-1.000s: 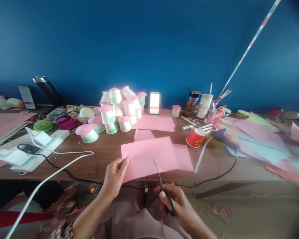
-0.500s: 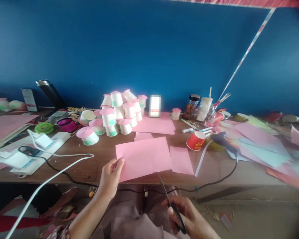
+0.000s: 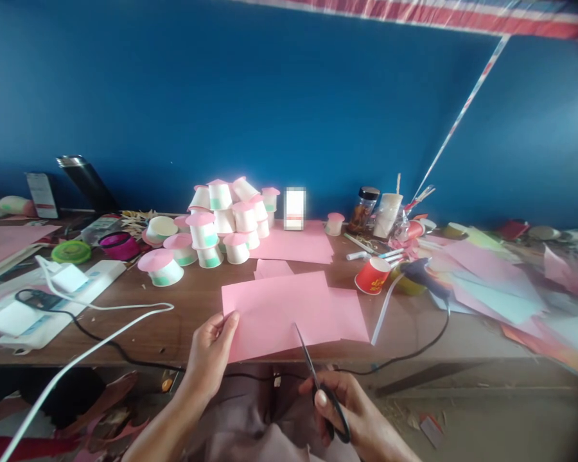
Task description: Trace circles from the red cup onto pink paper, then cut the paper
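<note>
My left hand (image 3: pixel 213 350) pinches the left edge of a pink paper sheet (image 3: pixel 270 308), thumb on top, and holds it up over the front of the table. Black-handled scissors (image 3: pixel 313 369) are in my right hand (image 3: pixel 341 407), its fingers wrapped round the handles. Their blades point up and away, with the tips at the lower middle of the sheet. Whether the blades have the paper between them I cannot make out. Another pink piece of paper (image 3: pixel 349 314) lies behind the sheet to the right, and a smaller pink piece shows above it.
White paper cups with pink tops (image 3: pixel 205 231) are stacked behind the sheet. A red paper cup (image 3: pixel 372 276) and a glue gun (image 3: pixel 417 273) stand to the right, beside loose paper sheets (image 3: pixel 501 276). At left lies a power strip (image 3: pixel 96 289) with a white cable (image 3: pixel 77 359).
The scissors have moved up, so their tips now overlap the sheet instead of meeting its lower edge. My left hand keeps its hold on the paper. The view has shifted slightly.
</note>
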The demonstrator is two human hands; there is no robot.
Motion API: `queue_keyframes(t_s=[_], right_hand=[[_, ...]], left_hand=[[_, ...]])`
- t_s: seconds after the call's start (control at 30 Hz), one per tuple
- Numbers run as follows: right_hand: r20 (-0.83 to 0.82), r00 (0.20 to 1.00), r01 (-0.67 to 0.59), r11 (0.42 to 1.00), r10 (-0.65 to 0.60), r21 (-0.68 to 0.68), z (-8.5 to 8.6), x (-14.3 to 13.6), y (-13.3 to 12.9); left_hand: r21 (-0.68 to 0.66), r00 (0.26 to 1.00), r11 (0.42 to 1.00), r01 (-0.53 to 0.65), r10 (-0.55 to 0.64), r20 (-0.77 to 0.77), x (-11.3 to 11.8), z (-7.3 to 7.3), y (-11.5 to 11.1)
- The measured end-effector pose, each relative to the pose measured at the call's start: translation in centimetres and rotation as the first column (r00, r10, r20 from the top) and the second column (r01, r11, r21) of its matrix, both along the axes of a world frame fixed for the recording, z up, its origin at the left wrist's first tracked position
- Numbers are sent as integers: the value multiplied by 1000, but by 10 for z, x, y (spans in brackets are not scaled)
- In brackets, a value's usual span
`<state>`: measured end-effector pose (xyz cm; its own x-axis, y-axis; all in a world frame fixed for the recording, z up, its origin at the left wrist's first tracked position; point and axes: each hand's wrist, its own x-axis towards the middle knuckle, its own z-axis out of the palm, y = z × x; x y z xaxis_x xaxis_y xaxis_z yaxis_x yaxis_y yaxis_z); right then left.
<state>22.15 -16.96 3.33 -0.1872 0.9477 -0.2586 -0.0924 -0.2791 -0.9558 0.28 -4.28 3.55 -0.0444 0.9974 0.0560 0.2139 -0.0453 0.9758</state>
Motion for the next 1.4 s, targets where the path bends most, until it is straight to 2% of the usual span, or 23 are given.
queue_keyframes(t_s=[0.17,0.33,0.67,0.93,1.13,1.4], right_hand=[[61,998,-17,998,20,-53,11,9,-7],[7,995,-98,993,98,-62,17,13,-12],[-83,994,-62,997,65,35,-6,7,0],[-39,999,16,998,-14,55,1,3,7],[45,998,39,994,-44,103,3,1,11],[74,995,54,989,-65,136,0,3,12]], left_hand=[[45,998,998,-51,53,-33,-4,0,6],[67,996,995,-73,76,-52,-5,-1,8],[11,999,1000,-2,2,-39,2,11,-6],[-49,998,998,48,-50,-41,12,2,-15],[-79,995,994,79,-83,-51,18,4,-21],[-99,995,991,89,-93,-38,19,5,-22]])
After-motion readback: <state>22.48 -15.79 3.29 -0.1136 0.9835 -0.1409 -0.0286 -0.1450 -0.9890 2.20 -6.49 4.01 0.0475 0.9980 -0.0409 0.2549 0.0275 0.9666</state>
